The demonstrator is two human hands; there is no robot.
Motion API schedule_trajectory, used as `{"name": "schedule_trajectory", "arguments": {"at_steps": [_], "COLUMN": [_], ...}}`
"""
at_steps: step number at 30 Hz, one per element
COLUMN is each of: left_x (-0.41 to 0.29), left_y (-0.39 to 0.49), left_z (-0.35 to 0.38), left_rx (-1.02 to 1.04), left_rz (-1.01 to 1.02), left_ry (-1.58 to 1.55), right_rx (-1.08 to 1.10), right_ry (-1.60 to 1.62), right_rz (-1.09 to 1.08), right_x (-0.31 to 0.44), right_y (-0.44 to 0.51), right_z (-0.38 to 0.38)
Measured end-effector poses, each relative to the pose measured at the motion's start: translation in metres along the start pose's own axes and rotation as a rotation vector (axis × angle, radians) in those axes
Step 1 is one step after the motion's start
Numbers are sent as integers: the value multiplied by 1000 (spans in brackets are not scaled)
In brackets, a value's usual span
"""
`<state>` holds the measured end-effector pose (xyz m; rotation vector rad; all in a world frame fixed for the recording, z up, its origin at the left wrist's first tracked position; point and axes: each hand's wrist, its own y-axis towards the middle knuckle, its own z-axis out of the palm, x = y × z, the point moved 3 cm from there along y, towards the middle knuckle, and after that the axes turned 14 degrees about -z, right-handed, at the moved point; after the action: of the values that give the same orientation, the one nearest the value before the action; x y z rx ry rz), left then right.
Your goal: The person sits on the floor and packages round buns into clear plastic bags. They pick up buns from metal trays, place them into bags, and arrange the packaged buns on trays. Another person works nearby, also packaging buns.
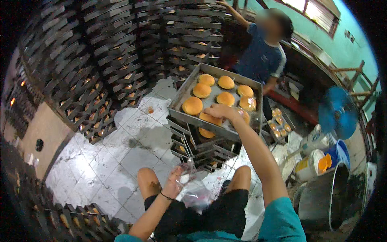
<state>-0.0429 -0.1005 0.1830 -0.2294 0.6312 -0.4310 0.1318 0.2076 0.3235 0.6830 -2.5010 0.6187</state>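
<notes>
Before me a metal baking tray [175, 104] of golden round buns [192, 106] rests on a stack of other trays. My right hand [223, 111] reaches over its near side, its fingers around a bun [210, 119] close to the rim. A few buns at the tray's right, such as one wrapped bun [248, 103], shine under clear plastic. Low over my lap, my left hand [177, 183] holds clear plastic bags [196, 196] that hang between my knees. A dark band circles the left wrist.
Tall stacks of bun-filled trays [118, 54] line the left and back. Another person [263, 57] stands beyond the tray. At right are a blue fan [338, 112], buckets [310, 165], a large metal pot [317, 196] and a lower tray of wrapped buns [281, 121]. More trays [81, 220] stand lower left.
</notes>
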Motion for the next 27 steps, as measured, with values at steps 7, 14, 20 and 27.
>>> {"name": "schedule_trajectory", "arguments": {"at_steps": [7, 14, 20, 27], "left_x": [2, -13, -9, 36], "left_y": [-16, 11, 22, 40], "left_z": [2, 2, 11, 34], "left_rx": [-38, -146, -103, 69], "left_rz": [-15, 93, -10, -110], "left_ry": [32, -125, -173, -154], "right_rx": [-734, -636, -845, -796], "right_ry": [297, 1813, 192, 58], "right_rz": [-511, -249, -485, -553], "right_x": [22, 24, 38, 40], "right_y": [-116, -254, -299, -244], "right_z": [-16, 207, 265, 257]}}
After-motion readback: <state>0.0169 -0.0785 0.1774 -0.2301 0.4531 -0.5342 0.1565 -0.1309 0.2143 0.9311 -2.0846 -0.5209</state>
